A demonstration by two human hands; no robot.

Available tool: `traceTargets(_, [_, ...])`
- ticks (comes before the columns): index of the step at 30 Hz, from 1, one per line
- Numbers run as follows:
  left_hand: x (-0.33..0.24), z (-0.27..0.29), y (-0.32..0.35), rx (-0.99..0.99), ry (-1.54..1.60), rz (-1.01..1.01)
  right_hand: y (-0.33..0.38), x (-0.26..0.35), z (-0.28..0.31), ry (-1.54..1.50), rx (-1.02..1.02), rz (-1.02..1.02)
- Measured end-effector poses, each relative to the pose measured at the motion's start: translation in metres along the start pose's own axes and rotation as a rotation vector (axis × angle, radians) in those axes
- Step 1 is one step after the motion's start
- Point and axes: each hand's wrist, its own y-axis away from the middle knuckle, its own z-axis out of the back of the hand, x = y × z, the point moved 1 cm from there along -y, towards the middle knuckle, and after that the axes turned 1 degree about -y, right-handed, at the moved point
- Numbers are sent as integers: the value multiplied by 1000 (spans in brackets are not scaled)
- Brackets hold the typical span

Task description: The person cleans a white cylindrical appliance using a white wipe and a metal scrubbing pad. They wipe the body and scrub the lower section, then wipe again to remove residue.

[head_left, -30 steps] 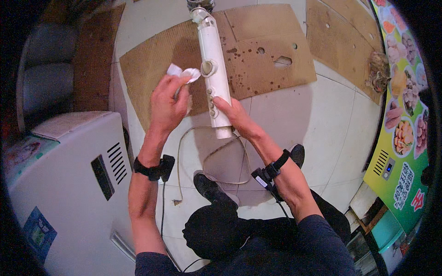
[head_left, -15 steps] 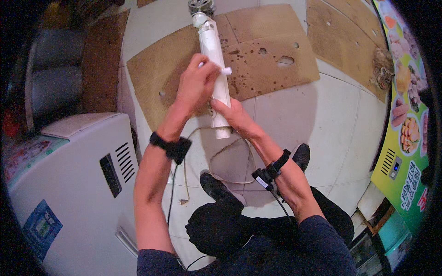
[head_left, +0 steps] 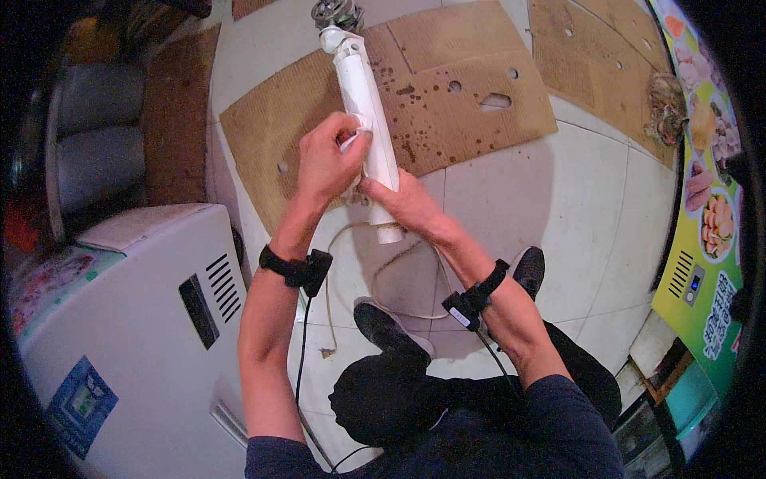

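A long white tube-shaped body (head_left: 365,96) tilts away from me, with a round bare-metal part (head_left: 335,13) at its far end. It looks like part of an appliance; its exact kind is unclear. My right hand (head_left: 408,201) grips the tube near its lower end, thumb lying across the front. At the tube's left side, my left hand (head_left: 329,156) is closed in a pinch on a small white strip (head_left: 349,142), whose material I cannot make out. A pale cord (head_left: 383,307) loops on the floor below the tube.
Flattened, stained cardboard (head_left: 471,72) lies on the tiled floor under the tube's far part. A white cabinet (head_left: 152,295) stands at the left. On the right is a brightly printed panel (head_left: 694,255). My shoes (head_left: 391,327) are close to the cord.
My left hand has drawn back from across the tube to its left side with the white strip. The tube's far end has shifted slightly left; my right hand keeps its grip.
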Motion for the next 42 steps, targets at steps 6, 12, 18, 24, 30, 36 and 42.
traceTargets(6, [10,-6,-4,57,74,82,4,-3,2,-6,10,-2])
traceTargets(12, [36,12,-6,265,8,-217,0,-8,13,17,100,-39])
traceTargets(18, [34,40,15,91,-29,-37,2,-7,12,-34,140,-28])
traceTargets(24, [16,12,20,51,-39,-319,2,-4,7,-68,174,-32])
traceTargets(30, [7,8,-17,-119,-274,-280,5,-6,4,41,156,-92])
traceTargets(36, [3,20,-3,90,-143,-398,5,-15,9,-26,153,-81])
traceTargets(42, [43,22,-9,266,-218,-294,15,-19,8,87,88,-103])
